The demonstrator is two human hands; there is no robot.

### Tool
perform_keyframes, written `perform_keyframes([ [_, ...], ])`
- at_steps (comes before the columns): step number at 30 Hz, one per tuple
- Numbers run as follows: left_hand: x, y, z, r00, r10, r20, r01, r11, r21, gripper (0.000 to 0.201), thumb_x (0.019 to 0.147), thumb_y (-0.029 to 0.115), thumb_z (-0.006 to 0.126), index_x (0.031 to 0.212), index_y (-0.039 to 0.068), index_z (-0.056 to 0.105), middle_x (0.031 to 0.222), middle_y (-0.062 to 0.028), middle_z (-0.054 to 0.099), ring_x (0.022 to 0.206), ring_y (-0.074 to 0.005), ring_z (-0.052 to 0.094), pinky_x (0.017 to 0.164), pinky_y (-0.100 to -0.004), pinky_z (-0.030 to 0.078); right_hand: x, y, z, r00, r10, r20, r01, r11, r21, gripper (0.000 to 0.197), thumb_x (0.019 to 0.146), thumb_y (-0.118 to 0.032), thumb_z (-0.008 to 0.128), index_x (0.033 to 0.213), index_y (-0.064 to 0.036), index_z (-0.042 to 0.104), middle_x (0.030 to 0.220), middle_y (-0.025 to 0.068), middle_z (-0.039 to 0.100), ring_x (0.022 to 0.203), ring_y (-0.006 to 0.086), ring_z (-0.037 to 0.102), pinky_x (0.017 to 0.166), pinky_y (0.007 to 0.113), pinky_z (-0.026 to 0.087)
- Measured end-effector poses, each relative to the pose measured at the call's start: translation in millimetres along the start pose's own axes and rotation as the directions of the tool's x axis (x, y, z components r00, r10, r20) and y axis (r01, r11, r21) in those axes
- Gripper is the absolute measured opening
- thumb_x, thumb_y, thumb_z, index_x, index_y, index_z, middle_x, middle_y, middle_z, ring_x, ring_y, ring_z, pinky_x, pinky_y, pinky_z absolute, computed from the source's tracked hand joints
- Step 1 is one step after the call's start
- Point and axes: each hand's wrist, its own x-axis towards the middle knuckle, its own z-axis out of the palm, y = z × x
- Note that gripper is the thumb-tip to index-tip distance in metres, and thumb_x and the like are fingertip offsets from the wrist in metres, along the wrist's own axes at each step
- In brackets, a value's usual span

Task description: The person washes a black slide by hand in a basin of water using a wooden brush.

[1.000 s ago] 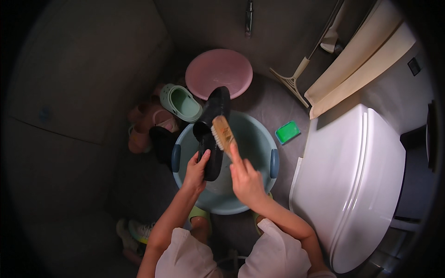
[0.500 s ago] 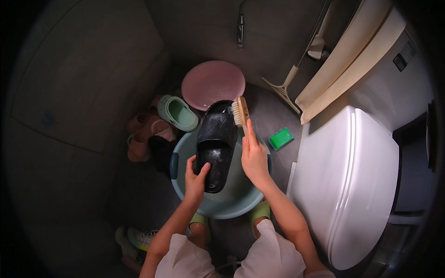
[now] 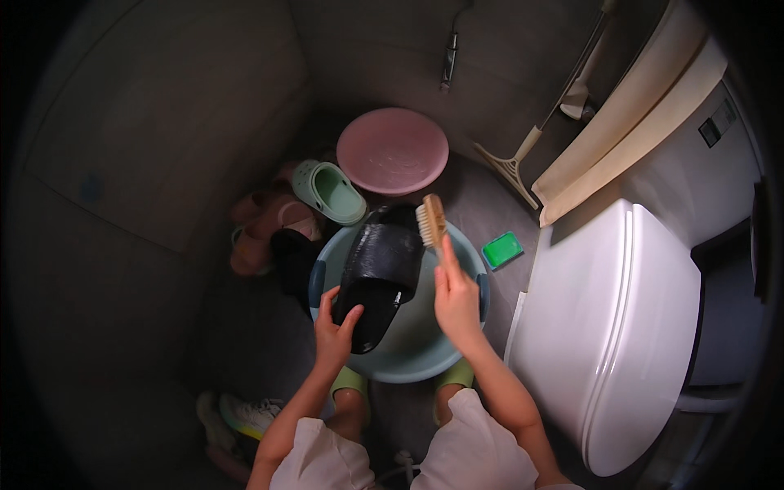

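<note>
A wet black slide sandal [image 3: 382, 253] is tilted above a blue basin [image 3: 408, 373]. My left hand [image 3: 333, 336] grips its heel end, thumb on the footbed and fingers at the outer side. My right hand [image 3: 457, 304] is closed round the handle of a wooden scrubbing brush [image 3: 432, 220]. The brush's pale bristles face left, beside the sandal's right edge near the strap; I cannot tell whether they touch it. Part of the basin's inside is hidden behind the sandal.
Beyond the blue basin stands a pink basin [image 3: 393, 151]. Left of it are a mint clog [image 3: 331, 193] and pinkish shoes [image 3: 259, 237]. A green soap box [image 3: 502, 250] lies on the floor at right, near a white toilet [image 3: 604, 327]. A squeegee [image 3: 513, 166] leans behind; sneakers [image 3: 245, 415] sit lower left.
The sandal has tipped, so its strap now shows from another angle and its toe end looks foreshortened. The brush has come slightly nearer with my right hand. The view has shifted a little.
</note>
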Motion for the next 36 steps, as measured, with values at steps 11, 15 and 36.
perform_keyframes([
  [11, 6.9, 4.7, -12.2, 0.81, 0.576, 0.11, -0.496, 0.572, 0.653, 0.049, 0.073, 0.004, 0.075, 0.12, 0.006, 0.061, 0.086, -0.0069, 0.063, 0.08, -0.0252, 0.058, 0.074, -0.0369, 0.042, 7.7, 4.4, -14.1, 0.994, -0.103, 0.028, 0.106, 0.989, -0.105, 0.049, 0.094, -0.012, 0.056, 0.142, -0.0195, 0.047, 0.072, 0.0165, 0.062, 0.061, 0.0339, 0.061, 0.057, 0.043, 0.048],
  [15, 6.8, 2.4, -9.7, 0.827, 0.554, 0.096, -0.457, 0.563, 0.689, 0.051, 0.07, 0.002, 0.075, 0.119, 0.006, 0.062, 0.085, -0.0067, 0.062, 0.083, -0.0261, 0.058, 0.077, -0.0386, 0.042, -16.4, -8.1, 0.5, 0.966, -0.26, 0.014, 0.259, 0.952, -0.166, 0.055, 0.088, -0.016, 0.064, 0.141, -0.0235, 0.049, 0.065, 0.0109, 0.056, 0.052, 0.0312, 0.058, 0.049, 0.041, 0.048],
  [36, 15.6, 19.3, -7.1, 0.763, 0.621, 0.178, -0.43, 0.283, 0.857, 0.05, 0.066, -0.002, 0.064, 0.113, 0.012, 0.067, 0.1, -0.0027, 0.064, 0.107, -0.0215, 0.059, 0.09, -0.0393, 0.037, -30.5, -13.0, -8.1, 0.966, -0.241, 0.09, 0.255, 0.938, -0.233, 0.055, 0.086, -0.017, 0.066, 0.138, -0.0258, 0.052, 0.062, 0.0069, 0.049, 0.047, 0.0284, 0.056, 0.044, 0.04, 0.047],
])
